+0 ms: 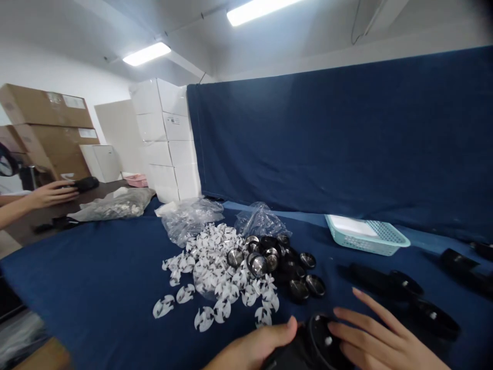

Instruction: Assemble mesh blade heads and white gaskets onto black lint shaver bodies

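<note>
Over the blue cloth (pixel 127 277), holding a black part (pixel 322 340) with left hand (pixel 256 343), touching its right side with spread right hand (pixel 379 336).

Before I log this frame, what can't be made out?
All in the head view:
- Left hand: most fingers hidden behind the black part.
- Black part: near end cut off by the bottom edge.
- Box label: print too small.
- Basket: floor partly covered by a white sheet.
- Co-worker's dark object: blurred.
- Far-right black piece: cut off by the right edge.
</note>
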The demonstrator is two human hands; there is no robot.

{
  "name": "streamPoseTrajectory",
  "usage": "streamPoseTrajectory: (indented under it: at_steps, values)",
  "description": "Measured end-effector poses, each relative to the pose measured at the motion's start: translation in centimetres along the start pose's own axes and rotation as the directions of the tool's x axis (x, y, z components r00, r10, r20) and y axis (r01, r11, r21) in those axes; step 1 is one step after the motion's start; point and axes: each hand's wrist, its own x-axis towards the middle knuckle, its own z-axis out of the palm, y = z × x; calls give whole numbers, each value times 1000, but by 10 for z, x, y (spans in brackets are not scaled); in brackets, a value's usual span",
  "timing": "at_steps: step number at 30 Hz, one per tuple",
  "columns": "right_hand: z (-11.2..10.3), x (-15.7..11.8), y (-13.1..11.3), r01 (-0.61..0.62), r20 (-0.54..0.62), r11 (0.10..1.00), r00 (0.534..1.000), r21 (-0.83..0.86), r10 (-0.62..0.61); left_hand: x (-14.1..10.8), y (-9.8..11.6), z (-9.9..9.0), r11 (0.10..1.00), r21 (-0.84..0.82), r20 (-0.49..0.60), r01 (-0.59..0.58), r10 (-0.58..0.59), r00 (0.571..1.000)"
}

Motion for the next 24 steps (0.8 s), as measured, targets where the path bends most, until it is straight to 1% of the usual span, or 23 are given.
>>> streamPoseTrajectory:
  at_steps: [1, 2, 3, 4, 5, 6, 7, 8, 9, 10, 11, 12, 15, 17, 18, 20, 22, 24]
  values:
    - [0, 1, 5, -17, 35, 1000, 999, 17, 17, -1, -3, -4, 1000, 2, 3, 9, -9, 1000]
    - [1, 2, 10, -69, 55, 997, 996, 41, 67, -1, -4, -8, 1000, 1, 7, 20, -20, 1000]
    - [3, 2, 14, -153, 54, 985, 987, 75, 149, -1, -4, -12, 999, -5, 10, 35, -35, 999]
    - [7, 4, 19, -266, 36, 956, 964, 122, 264, -1, -3, -16, 998, -16, 13, 59, -59, 998]
    - [12, 7, 25, -389, 9, 903, 919, 181, 394, 1, -2, -20, 995, -32, 17, 91, -91, 996]
    - [19, 12, 31, -504, -21, 828, 851, 246, 524, 2, 0, -23, 991, -51, 19, 124, -123, 992]
    - [27, 19, 39, -590, -46, 744, 773, 314, 633, 4, 1, -25, 986, -72, 18, 149, -148, 989]
    - [35, 27, 47, -644, -47, 669, 707, 370, 706, 6, 0, -27, 982, -97, 9, 159, -159, 987]
    - [44, 38, 56, -675, -13, 610, 666, 416, 746, 9, -1, -28, 980, -124, -7, 157, -159, 987]
    - [54, 50, 65, -682, 66, 578, 670, 447, 739, 11, -4, -29, 979, -149, -31, 143, -149, 988]
    - [63, 63, 72, -671, 150, 579, 703, 463, 695, 14, -8, -31, 978, -168, -57, 127, -138, 989]
    - [72, 78, 78, -648, 188, 594, 735, 476, 651, 16, -12, -34, 976, -182, -82, 118, -135, 987]
    - [96, 124, 82, -538, 260, 670, 840, 511, 476, 24, -29, -48, 972, -189, -114, 136, -159, 981]
    - [110, 154, 77, -442, 282, 733, 897, 518, 342, 27, -37, -58, 980, -153, -94, 130, -146, 985]
    - [117, 168, 74, -398, 286, 763, 915, 510, 286, 27, -39, -61, 985, -123, -83, 118, -129, 988]
    - [131, 191, 68, -318, 301, 812, 935, 489, 186, 26, -39, -63, 995, -45, -69, 88, -91, 993]
    - [144, 209, 63, -252, 313, 842, 944, 477, 105, 22, -33, -59, 998, 44, -86, 52, -48, 995]
    - [154, 220, 60, -211, 311, 859, 948, 467, 64, 19, -26, -51, 992, 124, -105, 20, -6, 994]
